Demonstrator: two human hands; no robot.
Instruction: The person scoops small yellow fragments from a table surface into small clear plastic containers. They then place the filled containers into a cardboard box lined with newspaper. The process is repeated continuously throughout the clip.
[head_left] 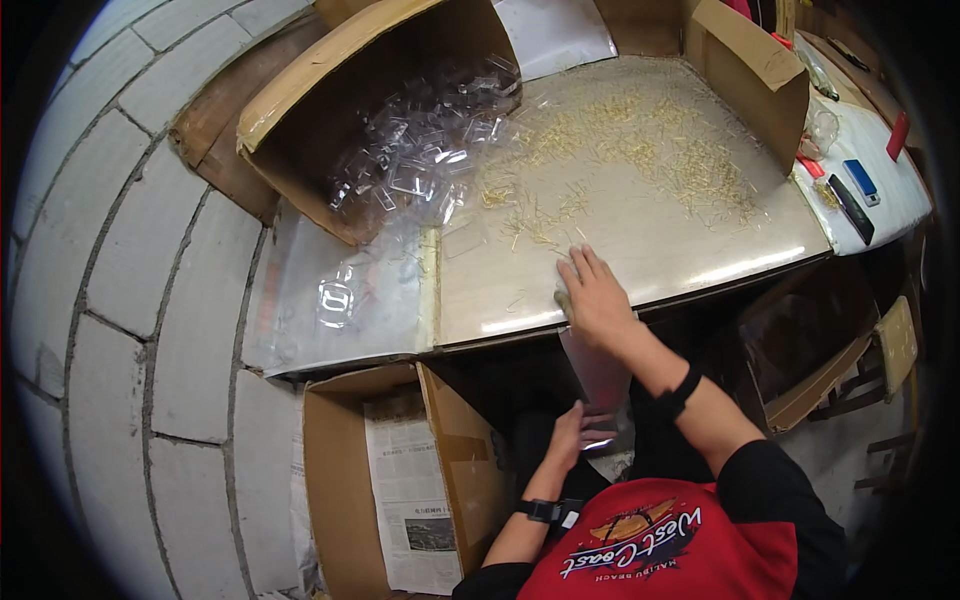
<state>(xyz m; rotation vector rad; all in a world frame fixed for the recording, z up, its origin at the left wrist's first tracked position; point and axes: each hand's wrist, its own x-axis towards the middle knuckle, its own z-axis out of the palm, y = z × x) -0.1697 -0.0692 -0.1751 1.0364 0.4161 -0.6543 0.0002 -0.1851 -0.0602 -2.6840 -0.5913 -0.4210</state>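
My left hand (570, 434) is low in front of the table edge, its fingers around the lower end of a long, see-through plastic piece (596, 375). Whether that is a box or a sleeve, I cannot tell. Its upper end reaches the table edge, beneath my right wrist. My right hand (597, 298) lies over the front of the tabletop with its fingers stretched out, nearly flat. Just beyond its fingertips are loose gold-coloured thin wire pieces (545, 218), scattered widely over the table.
A tipped cardboard box (300, 105) spills clear plastic pieces (415, 165) at the back left. Below the table's left side stands an open carton (345, 480) lined with newspaper (410, 490). At the right lie a black-handled tool (852, 210) and a blue object (860, 182).
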